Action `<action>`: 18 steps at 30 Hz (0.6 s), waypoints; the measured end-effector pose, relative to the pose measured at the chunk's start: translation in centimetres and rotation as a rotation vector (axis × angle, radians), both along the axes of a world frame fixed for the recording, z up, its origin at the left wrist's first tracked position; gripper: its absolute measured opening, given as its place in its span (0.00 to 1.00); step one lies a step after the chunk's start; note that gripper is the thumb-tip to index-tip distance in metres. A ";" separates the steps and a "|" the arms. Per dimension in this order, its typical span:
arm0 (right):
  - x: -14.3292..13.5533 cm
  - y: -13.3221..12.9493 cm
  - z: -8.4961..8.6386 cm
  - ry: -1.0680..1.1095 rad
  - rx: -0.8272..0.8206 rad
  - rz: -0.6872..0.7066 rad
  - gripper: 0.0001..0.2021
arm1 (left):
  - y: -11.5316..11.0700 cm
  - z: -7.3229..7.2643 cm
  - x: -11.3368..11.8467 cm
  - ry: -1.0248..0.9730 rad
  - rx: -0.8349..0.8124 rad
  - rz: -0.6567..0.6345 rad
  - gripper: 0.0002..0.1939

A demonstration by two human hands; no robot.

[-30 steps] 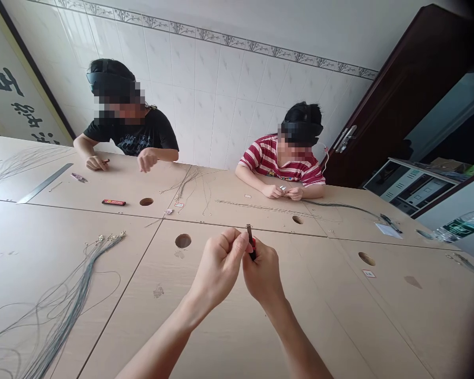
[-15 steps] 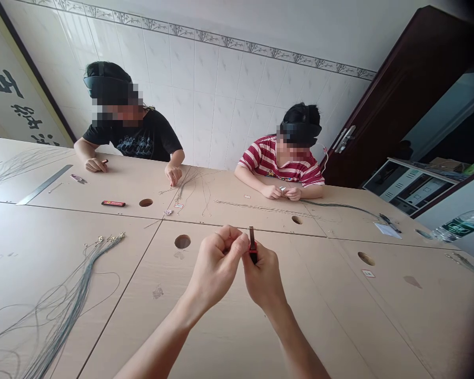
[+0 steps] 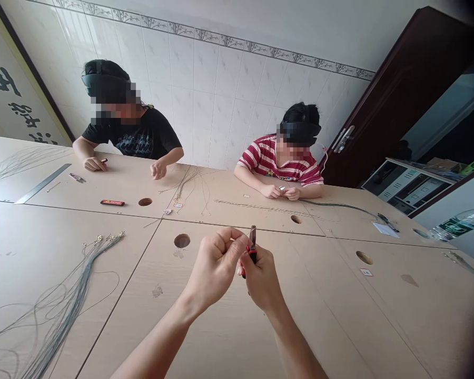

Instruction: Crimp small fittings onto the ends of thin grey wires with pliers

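Observation:
My right hand (image 3: 264, 273) is wrapped round a small pair of pliers (image 3: 253, 239) with red and black handles, the metal jaws pointing up and away from me. My left hand (image 3: 217, 263) is closed in a pinch right beside the jaws, its thumb and forefinger pressed together. A fine pale line shows by the jaws, but what the left fingers hold is too small to make out. Both hands are raised over the middle of the wooden table (image 3: 229, 337). To their left lies a bundle of grey-green cords (image 3: 79, 287) with small metal ends.
Across the table sit a person in a black shirt (image 3: 142, 137) and one in a striped shirt (image 3: 256, 155) whose hands work on a cord. A steel ruler (image 3: 43, 184), a red and black box (image 3: 112, 202), thin cords (image 3: 185, 184) and a plastic bottle (image 3: 464, 223) lie about. Round holes (image 3: 182, 240) pierce the tabletop.
The pliers have tilted in my right hand, so more of the jaws and red handles shows. The hand of the person in black has lifted from the cords and moved left.

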State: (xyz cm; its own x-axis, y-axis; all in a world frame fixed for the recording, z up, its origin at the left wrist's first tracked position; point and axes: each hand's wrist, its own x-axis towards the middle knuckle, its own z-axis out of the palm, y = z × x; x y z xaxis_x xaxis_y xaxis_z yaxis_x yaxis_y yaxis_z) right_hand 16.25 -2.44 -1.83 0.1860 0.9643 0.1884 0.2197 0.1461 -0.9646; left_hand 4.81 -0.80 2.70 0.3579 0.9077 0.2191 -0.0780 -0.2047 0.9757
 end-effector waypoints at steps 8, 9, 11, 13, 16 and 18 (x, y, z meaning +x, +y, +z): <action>0.2 -0.4 0.4 -0.061 0.004 0.007 0.23 | 0.0 0.6 -0.4 0.026 -0.031 -0.033 0.13; 0.1 -0.5 0.5 -0.072 0.009 0.008 0.23 | 0.0 0.6 -0.5 0.027 -0.025 -0.016 0.14; 0.0 -0.6 0.6 -0.105 0.013 0.019 0.23 | 0.0 0.7 -0.7 0.033 -0.012 0.025 0.14; 0.0 -0.7 0.8 -0.140 0.011 0.037 0.23 | 0.1 0.6 -0.8 0.054 -0.003 0.057 0.13; -0.1 -0.8 1.1 -0.164 -0.009 0.047 0.23 | 0.4 0.4 -0.9 0.112 0.002 0.095 0.12; -0.1 -0.8 1.1 -0.164 -0.032 0.050 0.23 | 0.6 0.4 -1.0 0.136 0.000 0.111 0.12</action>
State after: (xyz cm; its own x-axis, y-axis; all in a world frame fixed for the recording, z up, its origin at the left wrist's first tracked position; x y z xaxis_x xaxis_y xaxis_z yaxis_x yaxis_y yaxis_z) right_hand 16.16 -3.25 -0.70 0.1065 0.9777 0.1811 0.3678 0.1305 -0.9207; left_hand 3.79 -0.22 3.08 0.2820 0.9433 0.1753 0.0780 -0.2047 0.9757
